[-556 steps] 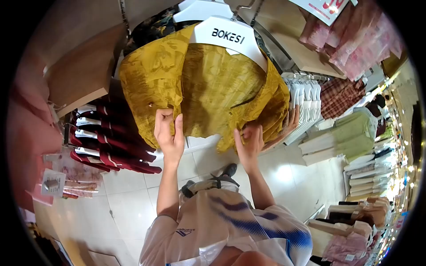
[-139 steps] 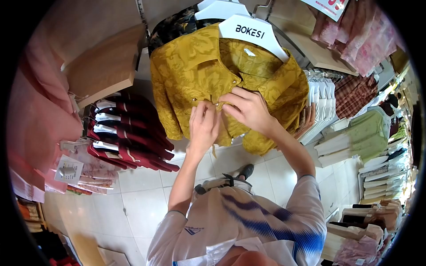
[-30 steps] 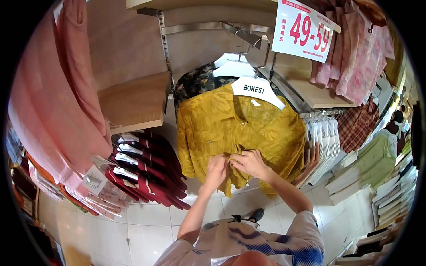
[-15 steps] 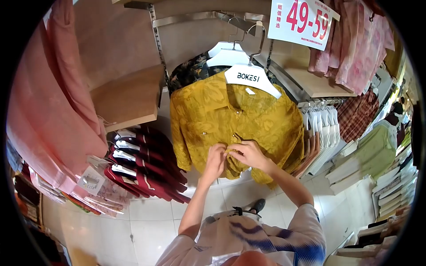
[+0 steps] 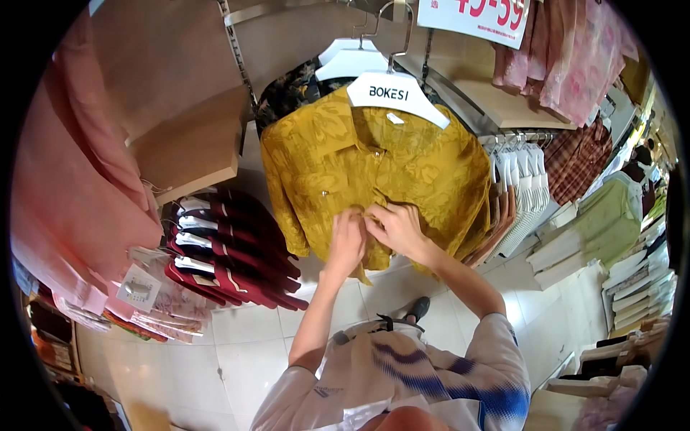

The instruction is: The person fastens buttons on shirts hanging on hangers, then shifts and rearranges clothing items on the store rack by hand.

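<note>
A mustard-yellow patterned shirt hangs in front of me on a white hanger lettered BOKESI. Its collar is open and the upper front edges lie apart. My left hand is closed on the lower front edge of the shirt, fingers pinched. Right beside it, my right hand also pinches the front edge, with its fingertips close to the left ones. Any button between the fingertips is hidden by the fingers. A small fastener shows on the shirt's chest.
Behind the shirt hangs dark patterned clothing. Dark red garments hang at lower left, below a wooden shelf. Pink clothing fills the far left. Striped garments hang on the right, below a price sign.
The view has tilted down slightly, so the shirt and hanger sit higher in the picture. Both hands stay at the shirt's front edge, with small finger movements.
</note>
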The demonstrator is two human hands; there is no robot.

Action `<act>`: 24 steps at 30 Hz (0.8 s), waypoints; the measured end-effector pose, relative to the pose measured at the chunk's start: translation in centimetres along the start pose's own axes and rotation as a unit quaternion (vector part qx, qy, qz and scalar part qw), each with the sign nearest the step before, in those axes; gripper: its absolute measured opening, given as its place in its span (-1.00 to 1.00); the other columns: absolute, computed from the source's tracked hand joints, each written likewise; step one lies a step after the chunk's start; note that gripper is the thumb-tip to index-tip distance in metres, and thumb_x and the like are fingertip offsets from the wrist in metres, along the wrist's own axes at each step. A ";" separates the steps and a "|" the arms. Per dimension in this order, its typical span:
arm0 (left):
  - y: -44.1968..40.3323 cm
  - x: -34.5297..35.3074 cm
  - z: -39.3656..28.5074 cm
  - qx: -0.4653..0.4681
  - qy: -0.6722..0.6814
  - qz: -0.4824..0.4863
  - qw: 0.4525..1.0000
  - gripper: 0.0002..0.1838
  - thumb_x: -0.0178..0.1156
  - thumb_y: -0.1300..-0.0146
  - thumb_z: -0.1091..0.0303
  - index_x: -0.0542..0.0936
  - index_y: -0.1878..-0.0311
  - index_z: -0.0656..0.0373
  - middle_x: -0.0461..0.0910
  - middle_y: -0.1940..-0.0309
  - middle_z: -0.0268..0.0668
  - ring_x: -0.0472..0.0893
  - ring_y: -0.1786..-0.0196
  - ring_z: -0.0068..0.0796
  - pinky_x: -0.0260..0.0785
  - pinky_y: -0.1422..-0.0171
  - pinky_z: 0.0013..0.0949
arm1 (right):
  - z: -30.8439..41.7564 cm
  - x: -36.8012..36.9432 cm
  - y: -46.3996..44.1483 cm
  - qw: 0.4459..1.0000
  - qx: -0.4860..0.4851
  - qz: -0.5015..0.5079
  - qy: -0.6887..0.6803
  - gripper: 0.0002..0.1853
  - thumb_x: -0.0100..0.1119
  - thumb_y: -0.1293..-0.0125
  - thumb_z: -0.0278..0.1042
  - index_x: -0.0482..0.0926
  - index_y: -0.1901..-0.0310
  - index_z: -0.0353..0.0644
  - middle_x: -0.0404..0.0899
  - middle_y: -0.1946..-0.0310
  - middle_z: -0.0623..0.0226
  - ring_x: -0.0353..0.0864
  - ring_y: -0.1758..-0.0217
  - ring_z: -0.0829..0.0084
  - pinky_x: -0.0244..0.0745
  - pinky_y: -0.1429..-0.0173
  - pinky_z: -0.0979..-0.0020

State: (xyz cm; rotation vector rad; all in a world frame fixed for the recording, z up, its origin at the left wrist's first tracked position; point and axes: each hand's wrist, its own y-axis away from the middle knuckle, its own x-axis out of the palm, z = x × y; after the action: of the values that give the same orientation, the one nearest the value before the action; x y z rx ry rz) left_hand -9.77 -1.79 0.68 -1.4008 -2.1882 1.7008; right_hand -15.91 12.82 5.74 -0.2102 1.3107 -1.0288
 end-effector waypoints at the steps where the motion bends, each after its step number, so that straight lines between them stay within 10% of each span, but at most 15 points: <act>1: -0.1 -0.1 0.0 -0.004 0.003 0.005 1.000 -0.67 0.10 -0.21 0.64 0.35 -0.04 0.34 0.43 0.00 0.09 0.44 0.07 0.14 0.34 -0.06 -0.02 | 0.0 0.1 -0.1 1.000 -0.007 -0.024 -0.013 -0.88 0.28 -0.18 -0.30 0.65 0.28 -0.11 0.57 0.59 0.15 0.57 0.61 0.13 0.45 0.51 0.26; 9: 1.1 -0.9 0.4 -0.182 0.268 -0.039 0.945 -0.86 0.15 -0.34 0.58 0.49 0.06 0.33 0.53 0.15 -0.19 0.54 0.22 -0.47 0.39 0.13 -0.48 | -0.1 -1.2 0.1 0.963 0.104 0.096 -0.229 -0.82 0.25 -0.25 -0.40 0.64 0.12 -0.20 0.64 0.45 0.08 0.61 0.52 0.18 0.49 0.38 0.31; 11: 0.1 -1.8 -0.8 -0.143 0.217 -0.012 0.966 -0.84 0.18 -0.28 0.56 0.52 0.09 0.33 0.55 0.22 -0.09 0.59 0.20 -0.17 0.44 0.10 -0.32 | 0.2 -1.7 0.1 0.956 0.125 0.117 -0.237 -0.82 0.25 -0.25 -0.41 0.63 0.13 -0.21 0.63 0.46 0.08 0.61 0.54 0.19 0.49 0.39 0.30; 14: -0.5 -2.0 -0.6 -0.010 0.141 0.001 0.990 -0.76 0.18 -0.23 0.64 0.49 0.03 0.35 0.54 0.19 -0.11 0.57 0.26 -0.24 0.44 0.14 -0.35 | 0.0 -1.7 0.2 0.951 0.139 0.137 -0.239 -0.82 0.25 -0.25 -0.41 0.61 0.13 -0.23 0.63 0.48 0.08 0.62 0.57 0.20 0.49 0.39 0.30; 24: 0.3 -1.3 -1.0 -0.124 0.181 -0.020 0.975 -0.74 0.21 -0.17 0.59 0.46 0.06 0.35 0.50 0.17 -0.05 0.53 0.14 0.01 0.42 0.07 -0.22 | -0.3 -1.4 -0.2 0.983 0.060 0.108 -0.137 -0.79 0.27 -0.22 -0.31 0.63 0.14 -0.16 0.64 0.46 0.08 0.63 0.45 0.06 0.50 0.35 0.18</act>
State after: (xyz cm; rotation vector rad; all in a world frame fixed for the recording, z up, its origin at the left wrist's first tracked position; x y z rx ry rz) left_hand -8.24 -1.87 1.45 -1.5594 -2.2488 1.0781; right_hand -16.16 13.89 6.72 -0.1103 0.9955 -0.8569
